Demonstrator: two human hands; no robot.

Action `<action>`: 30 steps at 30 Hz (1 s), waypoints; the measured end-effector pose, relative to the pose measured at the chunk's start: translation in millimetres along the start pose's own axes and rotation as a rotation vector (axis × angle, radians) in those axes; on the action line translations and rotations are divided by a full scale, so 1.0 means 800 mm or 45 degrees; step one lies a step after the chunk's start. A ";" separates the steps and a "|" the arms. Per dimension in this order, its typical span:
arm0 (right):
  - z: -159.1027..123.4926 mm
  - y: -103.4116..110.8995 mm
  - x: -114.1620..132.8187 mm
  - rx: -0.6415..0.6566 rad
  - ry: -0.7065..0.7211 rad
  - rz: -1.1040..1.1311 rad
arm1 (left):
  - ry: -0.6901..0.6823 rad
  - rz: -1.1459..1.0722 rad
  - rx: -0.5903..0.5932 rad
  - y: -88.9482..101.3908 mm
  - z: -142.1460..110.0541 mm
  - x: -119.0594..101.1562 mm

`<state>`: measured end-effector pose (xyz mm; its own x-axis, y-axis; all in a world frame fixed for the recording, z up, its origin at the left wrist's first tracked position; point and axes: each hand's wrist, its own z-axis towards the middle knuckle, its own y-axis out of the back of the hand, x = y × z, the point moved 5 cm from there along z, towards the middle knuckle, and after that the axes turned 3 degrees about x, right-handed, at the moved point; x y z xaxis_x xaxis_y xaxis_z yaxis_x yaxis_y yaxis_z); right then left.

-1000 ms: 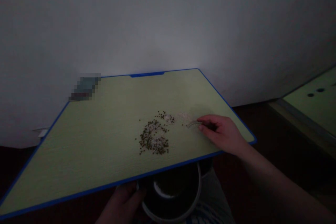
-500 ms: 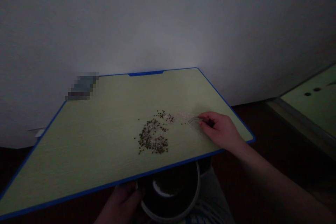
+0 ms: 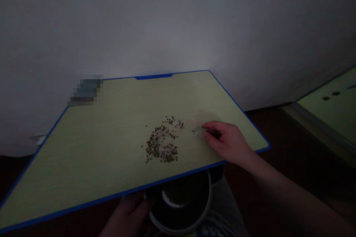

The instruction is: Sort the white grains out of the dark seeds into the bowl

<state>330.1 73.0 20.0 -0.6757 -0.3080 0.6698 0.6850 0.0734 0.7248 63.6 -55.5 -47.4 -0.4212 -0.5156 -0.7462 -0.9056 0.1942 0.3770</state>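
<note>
My right hand (image 3: 229,141) is pinched on a thin, pale, see-through-looking utensil (image 3: 198,130), its tip at a loose patch of small whitish grains (image 3: 195,121) on the pale yellow-green, blue-edged tabletop (image 3: 105,129). My left hand (image 3: 126,215) is clamped on the side of a round, dark-bodied pot with a pale rim (image 3: 210,189), held below the table's near edge; its contents are too dark to verify.

Assessment: separation partial. The whitish patch appears nearly free of dark pieces. Outstanding: the large mixed heap of dark round beans and whitish grains (image 3: 160,148) and the small mixed cluster (image 3: 175,123) beyond it.
</note>
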 end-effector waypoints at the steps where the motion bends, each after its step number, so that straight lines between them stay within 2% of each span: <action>1: 0.000 -0.003 0.002 0.014 0.004 -0.016 | 0.006 -0.026 0.012 -0.001 0.000 0.001; 6: 0.001 0.001 -0.007 -0.034 -0.046 -0.077 | 0.031 -0.074 0.011 -0.001 0.001 0.005; 11: -0.002 0.015 -0.029 -0.095 -0.173 -0.046 | 0.023 -0.198 0.100 -0.007 0.001 0.002; 14: 0.000 0.017 -0.033 -0.109 -0.202 -0.047 | 0.025 -0.197 0.071 -0.006 0.000 0.001; 16: 0.003 0.016 -0.031 -0.109 -0.183 -0.059 | 0.026 -0.183 0.045 -0.004 0.000 0.002; 21: 0.008 0.012 -0.021 -0.066 -0.093 -0.103 | 0.042 -0.232 0.090 -0.005 -0.002 0.000; 27: 0.015 0.004 -0.008 -0.001 -0.009 -0.090 | 0.015 -0.185 -0.024 -0.001 -0.006 -0.006; 30: 0.016 0.003 -0.008 0.001 -0.020 -0.087 | 0.029 -0.216 0.012 -0.004 -0.007 -0.007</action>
<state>332.9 87.2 19.5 -0.7250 -0.2973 0.6212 0.6369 0.0537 0.7691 69.0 -57.4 -41.2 -0.2608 -0.5602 -0.7862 -0.9642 0.1101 0.2414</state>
